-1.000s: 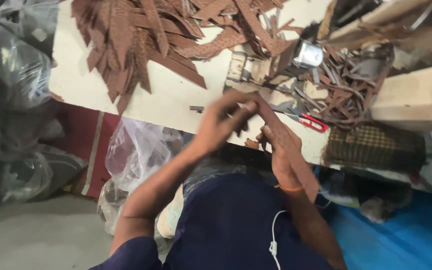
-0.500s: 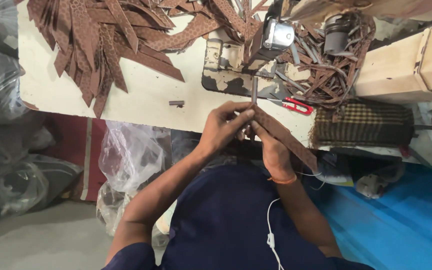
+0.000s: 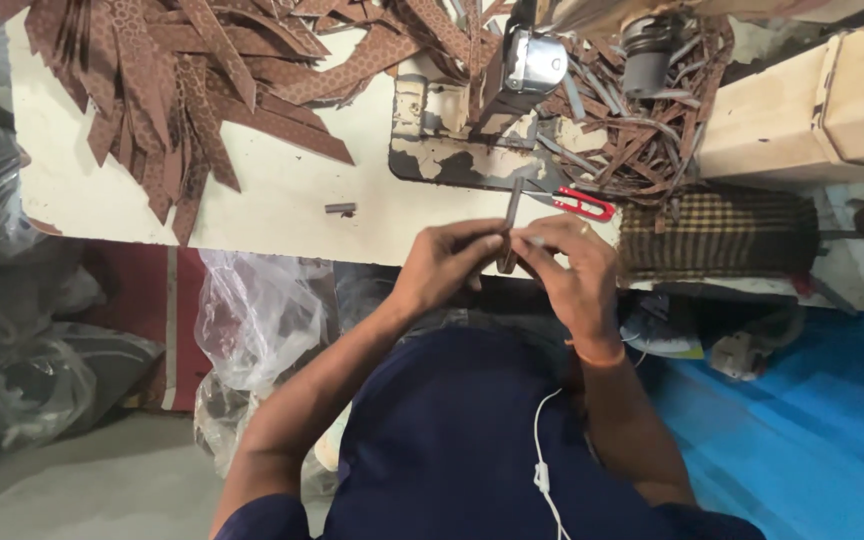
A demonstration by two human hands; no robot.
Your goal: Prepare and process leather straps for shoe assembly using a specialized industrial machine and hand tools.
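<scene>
Both hands, left hand (image 3: 444, 265) and right hand (image 3: 564, 272), pinch a narrow brown strip (image 3: 509, 228) just below the sewing machine (image 3: 472, 150); fingertips hide its lower end.

A cream-coloured work table (image 3: 282, 215) with a worn, scuffed top. A large heap of brown patterned strips (image 3: 182, 70) covers its far left part, fanning toward the middle. A small dark scrap (image 3: 340, 209) lies alone on the bare surface. A sewing machine (image 3: 512, 90) stands at the right, tangled brown offcuts (image 3: 642, 130) beside it, and red-handled snips (image 3: 580, 203) near the front edge.
</scene>
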